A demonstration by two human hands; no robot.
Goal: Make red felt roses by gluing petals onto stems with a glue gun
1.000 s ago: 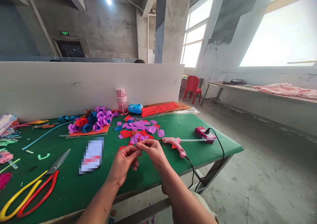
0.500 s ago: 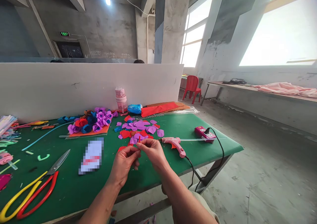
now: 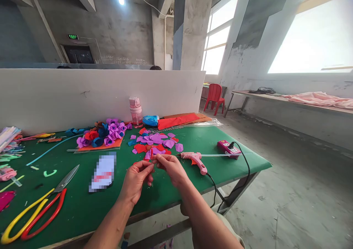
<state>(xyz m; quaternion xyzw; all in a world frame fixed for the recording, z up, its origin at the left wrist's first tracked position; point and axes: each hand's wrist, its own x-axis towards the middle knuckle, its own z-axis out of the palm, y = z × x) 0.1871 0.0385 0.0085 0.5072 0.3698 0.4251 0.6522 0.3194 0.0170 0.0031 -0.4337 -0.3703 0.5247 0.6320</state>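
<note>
My left hand (image 3: pixel 137 179) and my right hand (image 3: pixel 170 167) meet over the front of the green table, thumbs pinched against fingers. A small narrow red paper piece (image 3: pixel 152 152) pokes up at the fingertips of my right hand. What my left fingertips pinch just below it is too small to make out. Behind the hands lie loose purple paper petals (image 3: pixel 157 139) and red petals (image 3: pixel 140 148). Right of my right hand rests a pink glue gun (image 3: pixel 194 159) with a clear glue stick in its back.
Large scissors (image 3: pixel 52 205) with red and yellow handles lie at left, near a blurred-out card or device (image 3: pixel 102 172). Finished paper flowers (image 3: pixel 106 133) are heaped behind. A pink bottle (image 3: pixel 135 111) stands by the white partition (image 3: pixel 104 94). A power socket (image 3: pixel 228 149) trails its cord over the table edge.
The red piece and the fingertips have shifted slightly left, and my hands have parted a little. The view has moved marginally; the things on the table stay as they were.
</note>
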